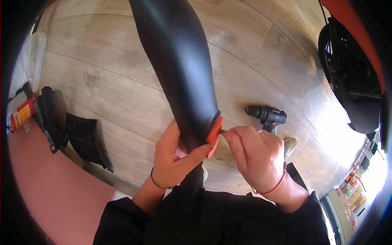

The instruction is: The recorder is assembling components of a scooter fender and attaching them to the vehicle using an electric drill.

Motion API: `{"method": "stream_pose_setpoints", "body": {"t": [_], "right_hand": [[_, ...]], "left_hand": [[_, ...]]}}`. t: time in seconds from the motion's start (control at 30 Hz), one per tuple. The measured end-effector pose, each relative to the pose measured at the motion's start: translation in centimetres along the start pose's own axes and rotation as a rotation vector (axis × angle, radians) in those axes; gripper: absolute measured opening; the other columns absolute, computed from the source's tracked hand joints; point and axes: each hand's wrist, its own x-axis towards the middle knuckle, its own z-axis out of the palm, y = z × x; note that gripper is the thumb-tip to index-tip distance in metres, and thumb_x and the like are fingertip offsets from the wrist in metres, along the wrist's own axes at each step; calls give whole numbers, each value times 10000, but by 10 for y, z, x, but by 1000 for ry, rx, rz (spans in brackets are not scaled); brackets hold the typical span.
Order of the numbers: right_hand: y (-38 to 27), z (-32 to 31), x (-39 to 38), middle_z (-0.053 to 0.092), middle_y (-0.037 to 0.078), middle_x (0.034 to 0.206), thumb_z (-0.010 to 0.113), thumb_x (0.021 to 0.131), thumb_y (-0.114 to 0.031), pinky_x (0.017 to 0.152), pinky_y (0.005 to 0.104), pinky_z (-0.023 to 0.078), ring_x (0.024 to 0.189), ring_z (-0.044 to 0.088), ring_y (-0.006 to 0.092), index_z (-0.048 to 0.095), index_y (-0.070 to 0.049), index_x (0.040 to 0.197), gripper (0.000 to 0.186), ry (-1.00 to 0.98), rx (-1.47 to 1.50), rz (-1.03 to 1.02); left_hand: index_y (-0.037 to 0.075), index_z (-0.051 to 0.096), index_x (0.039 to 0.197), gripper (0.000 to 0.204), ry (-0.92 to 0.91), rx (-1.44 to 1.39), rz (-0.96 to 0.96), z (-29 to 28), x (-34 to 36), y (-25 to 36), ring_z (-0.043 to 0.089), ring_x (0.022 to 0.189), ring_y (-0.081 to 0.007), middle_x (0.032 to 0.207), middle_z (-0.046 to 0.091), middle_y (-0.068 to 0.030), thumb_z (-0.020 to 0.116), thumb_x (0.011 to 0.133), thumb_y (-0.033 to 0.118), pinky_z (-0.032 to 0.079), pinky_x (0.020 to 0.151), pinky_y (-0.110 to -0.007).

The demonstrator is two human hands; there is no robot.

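Note:
A long, smooth black moulded part (179, 61), shaped like a mudguard, stretches from the top of the head view down to my hands. An orange-red piece (214, 131) sits on its near right end. My left hand (173, 157) is closed around that near end, its thumb lying against the orange-red piece. Just to the right, my right hand (255, 151) pinches a short, thin dark item that points at the orange-red piece. My fingers cover most of that item, so its kind cannot be told.
A cordless drill (267, 115) lies on the wood-look floor (110, 53) to the right. At left are black plastic parts (83, 136), a red and yellow container (24, 113) and a pinkish surface (61, 183). A black and orange machine (351, 69) stands at far right.

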Motion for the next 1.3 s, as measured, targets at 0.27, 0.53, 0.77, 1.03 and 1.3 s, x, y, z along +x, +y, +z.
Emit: {"method": "stream_pose_setpoints", "body": {"t": [0.27, 0.53, 0.77, 1.03, 1.3], "right_hand": [[10, 18, 0, 567, 66, 634, 686, 770, -128, 484, 305, 459, 544, 575, 235, 568, 5, 916, 230, 230, 119, -182], [12, 21, -4, 542, 64, 564, 655, 796, -83, 414, 308, 422, 460, 541, 219, 561, -11, 817, 120, 153, 56, -55], [7, 21, -15, 548, 66, 544, 575, 879, -85, 444, 272, 426, 449, 553, 188, 545, 25, 841, 120, 6, 560, 329], [11, 2, -11, 577, 95, 661, 519, 908, -55, 525, 268, 449, 545, 569, 178, 537, 40, 927, 98, -75, 487, 258], [12, -1, -26, 595, 47, 749, 415, 964, -118, 567, 207, 422, 650, 534, 69, 537, 24, 989, 189, -112, 862, 438]], "left_hand": [[-45, 433, 1191, 392, 78, -46, 11, 2, 1, -3, 544, 975, -131, 1075, 561, -103, 571, 824, -56, 435, 843, -275], [-15, 483, 1150, 392, 17, -2, -179, 4, 5, 4, 545, 922, -146, 1039, 549, -94, 618, 783, -46, 427, 818, -269], [0, 532, 1092, 392, 85, 227, -21, 14, 10, 2, 515, 1021, -279, 1094, 528, -157, 676, 728, 19, 413, 860, -337], [-13, 497, 1155, 447, -103, 258, 185, 4, 20, 12, 405, 1197, -343, 1217, 459, -207, 653, 741, 51, 382, 929, -384], [0, 471, 1178, 593, -135, 318, 227, 13, 8, 6, 372, 1195, -288, 1202, 381, -167, 762, 672, 108, 357, 959, -371]]}}
